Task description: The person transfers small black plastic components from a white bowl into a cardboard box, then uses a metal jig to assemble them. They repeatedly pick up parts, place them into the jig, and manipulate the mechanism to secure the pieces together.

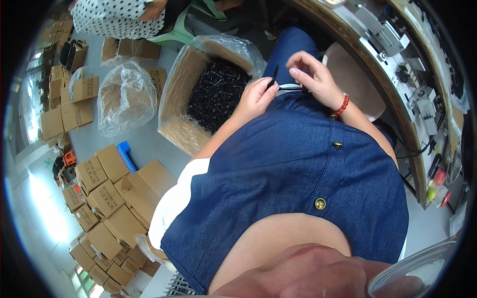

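The person's left hand point(258, 97) grips a slim black part point(275, 74) between thumb and fingers, its upper end sticking out past the fingertips. A thin dark length point(287, 89) runs sideways from the left thumb toward the right hand point(315, 79); whether it belongs to the same part is too small to make out. The right hand is just beside the left, its fingers bent and the thumb near the forefinger, and it is unclear whether it has hold of anything. A red bead bracelet point(342, 105) circles the right wrist. Both hands are above the person's lap, beyond the front of a dark blue garment point(278, 144) with brass-coloured buttons. Just to the left of the left hand is a cardboard box point(171, 92) lined with clear plastic, holding a heap of black pieces point(216, 89). Farther left of the hands is a clear plastic bag point(124, 99), and down and left of them are many stacked cartons point(107, 198) with a blue object point(126, 156) beside them. To the right of the right hand are a beige seat point(353, 79) and a curved-looking workbench point(370, 69) bearing metal fixtures point(390, 39). Well beyond the left hand, another person in a spotted garment point(114, 20) is next to a pale green chair point(176, 32).
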Available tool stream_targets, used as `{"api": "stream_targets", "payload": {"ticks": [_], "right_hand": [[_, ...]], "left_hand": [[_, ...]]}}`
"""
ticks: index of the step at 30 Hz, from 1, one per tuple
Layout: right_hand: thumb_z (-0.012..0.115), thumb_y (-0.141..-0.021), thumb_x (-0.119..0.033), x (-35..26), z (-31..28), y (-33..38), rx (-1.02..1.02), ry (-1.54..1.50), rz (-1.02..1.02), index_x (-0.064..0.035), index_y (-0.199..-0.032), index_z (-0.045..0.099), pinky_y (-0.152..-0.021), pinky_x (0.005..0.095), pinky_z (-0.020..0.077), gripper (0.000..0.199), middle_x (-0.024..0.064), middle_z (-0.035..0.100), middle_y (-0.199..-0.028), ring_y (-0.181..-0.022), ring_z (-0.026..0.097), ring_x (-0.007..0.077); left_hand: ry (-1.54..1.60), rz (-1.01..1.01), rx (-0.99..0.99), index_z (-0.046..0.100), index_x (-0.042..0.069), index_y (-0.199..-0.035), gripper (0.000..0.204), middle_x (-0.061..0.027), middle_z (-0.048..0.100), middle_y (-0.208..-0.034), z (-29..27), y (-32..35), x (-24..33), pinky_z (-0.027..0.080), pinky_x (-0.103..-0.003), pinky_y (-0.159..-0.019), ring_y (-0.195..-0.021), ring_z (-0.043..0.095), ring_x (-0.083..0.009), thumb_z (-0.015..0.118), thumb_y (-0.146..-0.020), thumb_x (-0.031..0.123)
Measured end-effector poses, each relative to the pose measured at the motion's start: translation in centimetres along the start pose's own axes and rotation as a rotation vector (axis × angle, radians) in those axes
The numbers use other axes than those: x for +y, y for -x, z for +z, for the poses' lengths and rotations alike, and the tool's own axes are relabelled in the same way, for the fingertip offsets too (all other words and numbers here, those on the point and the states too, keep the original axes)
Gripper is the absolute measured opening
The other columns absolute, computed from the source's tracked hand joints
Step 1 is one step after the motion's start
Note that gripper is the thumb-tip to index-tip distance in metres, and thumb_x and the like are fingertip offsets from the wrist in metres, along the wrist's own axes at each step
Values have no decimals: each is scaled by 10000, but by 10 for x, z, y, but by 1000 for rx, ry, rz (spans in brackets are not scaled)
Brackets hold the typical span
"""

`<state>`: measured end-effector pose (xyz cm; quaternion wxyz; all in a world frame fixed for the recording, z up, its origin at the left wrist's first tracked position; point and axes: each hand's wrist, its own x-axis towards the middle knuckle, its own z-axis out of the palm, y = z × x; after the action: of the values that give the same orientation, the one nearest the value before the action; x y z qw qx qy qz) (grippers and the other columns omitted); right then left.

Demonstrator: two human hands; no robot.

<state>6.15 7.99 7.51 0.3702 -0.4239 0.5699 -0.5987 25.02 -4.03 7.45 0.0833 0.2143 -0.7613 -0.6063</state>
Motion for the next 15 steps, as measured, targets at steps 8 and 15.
{"api": "stream_targets", "payload": {"ticks": [8, 15], "right_hand": [[691, -1005, -182, 3, -11, -1, -92, -294, 232, -46, -944, 680, -566, 201, 455, 149, -34, 626, -723, -628, 571, 34], [665, -1013, -151, -9, -5, 0, -193, -263, 318, -52, -964, 673, -547, 192, 478, 110, -26, 631, -715, -635, 605, 39]], "left_hand": [[-90, 69, -141, 623, -20, -942, 233, -124, 617, -818, -1, -9, 6, 467, -360, -662, -728, 622, -255, 604, -1020, 199], [85, -112, -216, 622, -6, -953, 236, -38, 597, -821, 5, 5, -1, 451, -303, -670, -737, 562, -132, 578, -1053, 204]]}}
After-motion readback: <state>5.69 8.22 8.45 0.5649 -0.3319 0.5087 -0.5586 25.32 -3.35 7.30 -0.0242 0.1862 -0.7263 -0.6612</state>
